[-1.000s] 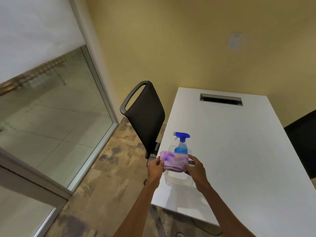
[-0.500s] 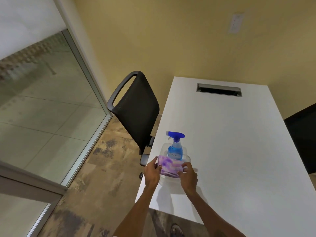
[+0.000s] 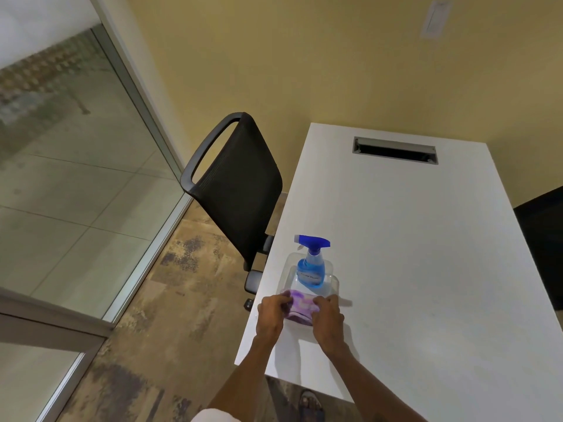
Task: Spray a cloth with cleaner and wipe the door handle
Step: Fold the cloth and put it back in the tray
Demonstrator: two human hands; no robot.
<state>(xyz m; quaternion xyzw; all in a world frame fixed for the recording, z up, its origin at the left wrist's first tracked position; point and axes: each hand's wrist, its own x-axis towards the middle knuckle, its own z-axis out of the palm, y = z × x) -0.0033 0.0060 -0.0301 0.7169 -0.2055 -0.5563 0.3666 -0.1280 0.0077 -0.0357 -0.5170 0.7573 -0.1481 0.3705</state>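
I have the white bench (image 3: 411,239) filling the right of the view, running from the near edge out to the yellow wall, with a cable slot (image 3: 395,150) set into its far end; to the left is a glass partition (image 3: 70,184) in a metal frame, and between it and the bench stands a black chair (image 3: 240,184) turned away from me; a second dark chair (image 3: 542,245) shows at the right edge; I see no door handle anywhere in this view, so I judge the wiping is wholly ahead of me and the handle must be found off-frame; near the left near corner of the bench sits a clear plastic tray (image 3: 333,283), and the blue spray bottle (image 3: 310,264) stands upright at its far end, nobody touching it, trigger head pointing left; at the near end of the tray lies the purple cloth (image 3: 300,307), bunched into a wad and apparently resting in or just on the tray's near rim, I cannot tell which; my left hand (image 3: 271,315) is curled on the cloth's left end and my right hand (image 3: 329,315) on its right end, fingers pinched closed onto the fabric from both sides; whether the cloth is wet I cannot tell, though with the bottle standing untouched I judge the spraying is probably not yet done; so by my reckoning only the taking up of the cloth is in hand; spraying it, going to the handle and wiping remain.
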